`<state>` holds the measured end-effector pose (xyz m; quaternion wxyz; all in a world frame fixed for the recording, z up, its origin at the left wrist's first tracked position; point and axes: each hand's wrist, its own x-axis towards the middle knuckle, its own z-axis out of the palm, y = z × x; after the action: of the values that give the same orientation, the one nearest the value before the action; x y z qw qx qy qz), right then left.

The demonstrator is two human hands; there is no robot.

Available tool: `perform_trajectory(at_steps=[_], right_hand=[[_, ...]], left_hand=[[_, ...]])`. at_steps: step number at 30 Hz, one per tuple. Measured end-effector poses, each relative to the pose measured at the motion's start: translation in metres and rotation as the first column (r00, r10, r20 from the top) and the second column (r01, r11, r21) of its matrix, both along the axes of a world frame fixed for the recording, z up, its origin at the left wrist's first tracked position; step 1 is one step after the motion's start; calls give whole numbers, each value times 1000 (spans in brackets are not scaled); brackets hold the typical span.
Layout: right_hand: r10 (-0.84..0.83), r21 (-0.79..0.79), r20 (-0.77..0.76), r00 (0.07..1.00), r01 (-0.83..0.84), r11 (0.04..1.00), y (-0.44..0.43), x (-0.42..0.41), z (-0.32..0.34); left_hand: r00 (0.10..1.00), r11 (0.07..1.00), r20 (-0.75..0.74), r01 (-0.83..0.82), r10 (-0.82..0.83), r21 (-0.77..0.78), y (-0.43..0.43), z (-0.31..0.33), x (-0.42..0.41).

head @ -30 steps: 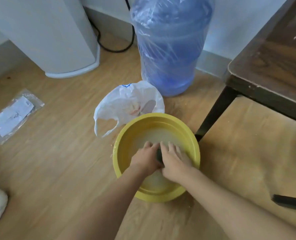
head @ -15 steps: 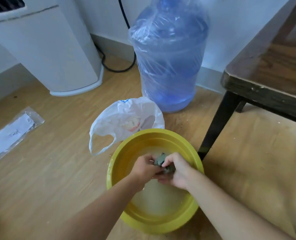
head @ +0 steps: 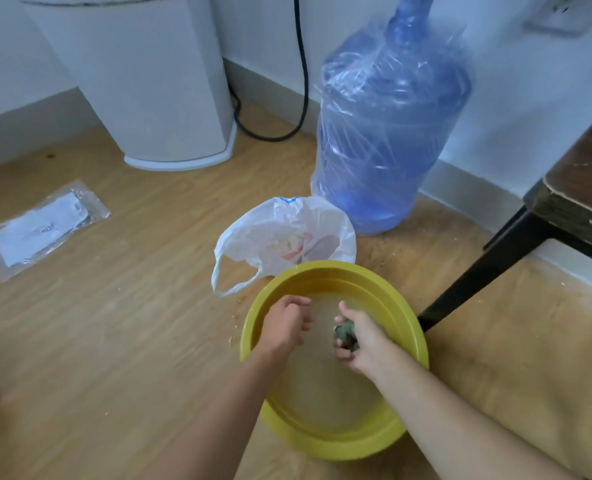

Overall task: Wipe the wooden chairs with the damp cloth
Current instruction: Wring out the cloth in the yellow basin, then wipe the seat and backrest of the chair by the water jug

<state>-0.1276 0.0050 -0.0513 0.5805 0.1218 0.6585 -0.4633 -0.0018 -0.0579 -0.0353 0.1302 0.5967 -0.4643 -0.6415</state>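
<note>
A yellow basin [head: 405, 320] with shallow water stands on the wooden floor in front of me. Above it my right hand [head: 360, 341] squeezes a small balled-up grey-green cloth [head: 343, 333]. My left hand [head: 285, 323] hovers over the basin's left side, apart from the cloth, fingers loosely curled and holding nothing. The dark wooden chair [head: 578, 199] shows at the right edge, one black leg [head: 478, 271] slanting down to the floor beside the basin.
A white plastic bag [head: 253, 244] lies just behind the basin. A wrapped blue water jug [head: 388, 133] stands by the wall, a white appliance [head: 149, 81] with a black cable [head: 303, 71] to its left. A clear packet [head: 41, 226] lies on the floor at left.
Both hands pressed the cloth in the water, then lifted and wrung it together. Now my left hand has let go and moved left; my right alone keeps the cloth.
</note>
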Motion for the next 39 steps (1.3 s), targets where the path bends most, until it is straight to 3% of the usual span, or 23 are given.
perform_trajectory(at_steps=[7,13,17,20,24,28,32,36,39], right_hand=[[103,136,-160,982,-82,987,-8,0,25],[165,123,-255,953,-138,983,-9,4,50],[359,115,-281,890,-340,933,-15,2,116],[495,108,-450,743,-505,856,-16,2,163],[498,215,-792,352,-603,768,-5,-6,243],[401,216,-891,214,-577,788,20,-28,327],[177,85,-970,167,-448,890,44,-94,386],[141,114,-979,147,-178,977,91,-220,401],[215,225,-973,89,118,967,151,-311,384]], left_hand=[[995,993,-7,97,-97,69,-20,18,15],[970,966,8,243,-245,92,-22,39,7],[951,950,42,300,-305,89,-30,55,4],[941,946,109,313,-321,84,-43,81,-6],[890,911,208,412,-407,18,-56,168,-29],[918,913,182,381,-353,-147,-54,241,-68],[921,913,20,389,-390,-125,-24,301,-111],[938,926,-9,339,-345,-163,21,314,-145],[950,928,-17,302,-313,-217,47,304,-156]])
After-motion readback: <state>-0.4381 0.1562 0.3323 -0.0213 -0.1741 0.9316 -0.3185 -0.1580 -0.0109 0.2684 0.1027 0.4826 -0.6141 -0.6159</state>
